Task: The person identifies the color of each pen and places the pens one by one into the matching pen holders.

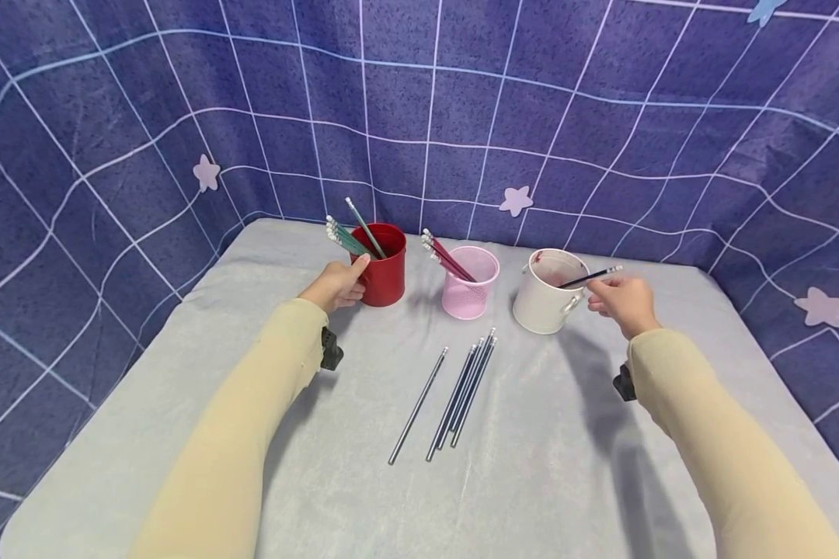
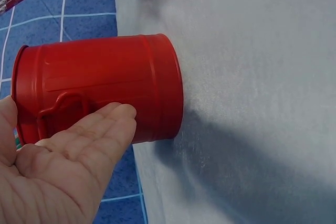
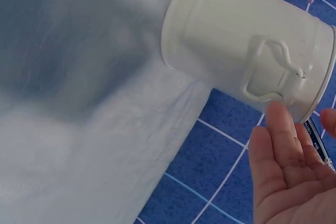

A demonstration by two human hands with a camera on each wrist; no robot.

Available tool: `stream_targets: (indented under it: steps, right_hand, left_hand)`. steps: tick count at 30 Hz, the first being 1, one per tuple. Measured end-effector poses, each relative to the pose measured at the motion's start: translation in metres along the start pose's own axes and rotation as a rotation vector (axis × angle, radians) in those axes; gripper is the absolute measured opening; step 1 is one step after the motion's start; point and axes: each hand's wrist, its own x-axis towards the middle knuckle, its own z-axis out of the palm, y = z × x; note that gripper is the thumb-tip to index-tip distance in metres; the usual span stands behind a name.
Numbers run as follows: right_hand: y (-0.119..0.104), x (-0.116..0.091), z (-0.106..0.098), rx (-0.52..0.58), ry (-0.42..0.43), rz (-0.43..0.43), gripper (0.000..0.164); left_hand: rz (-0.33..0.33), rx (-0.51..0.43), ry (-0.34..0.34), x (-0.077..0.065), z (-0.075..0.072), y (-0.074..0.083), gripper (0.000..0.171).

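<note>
My left hand (image 1: pixel 340 284) is at the near left side of a red metal cup (image 1: pixel 384 281). Its straight fingers lie along the cup's side by the wire handle, thumb at the rim. Several green pencils (image 1: pixel 345 235) lean in that cup, white erasers up. At the rim of a white metal cup (image 1: pixel 540 304) is my right hand (image 1: pixel 625 301), fingers extended by its handle (image 3: pixel 252 74) and thumb apart from them. One dark pencil (image 1: pixel 601 274) leans out over that rim, passing between thumb and fingers. More dark blue pencils (image 1: pixel 461 400) lie on the table.
A pink mesh cup (image 1: pixel 467 299) with several dark red pencils (image 1: pixel 447 255) stands between the red and white cups. Grey cloth covers the table (image 1: pixel 531 466). Behind it hangs a blue curtain (image 1: pixel 405 93) with a grid and stars.
</note>
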Motion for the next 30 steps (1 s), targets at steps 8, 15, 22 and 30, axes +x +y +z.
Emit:
stream_targets:
  steps: [8, 15, 22, 30]
  right_hand:
    - [0.003, -0.009, 0.003, -0.252, -0.367, 0.054, 0.046]
    - [0.002, -0.015, 0.020, -0.426, -0.517, 0.037, 0.033]
    - [-0.003, -0.026, 0.054, -0.501, -0.586, -0.020, 0.029]
    - [-0.011, -0.039, 0.092, -0.611, -0.587, -0.168, 0.030]
  left_hand:
    - [-0.008, 0.009, 0.009, 0.007, -0.002, -0.001, 0.075]
    - [-0.012, 0.035, -0.016, 0.024, -0.007, -0.006, 0.083]
    - [-0.032, 0.021, -0.030, 0.001, -0.005, 0.000, 0.075]
    - [-0.013, 0.019, -0.030, 0.005, -0.004, 0.000, 0.074]
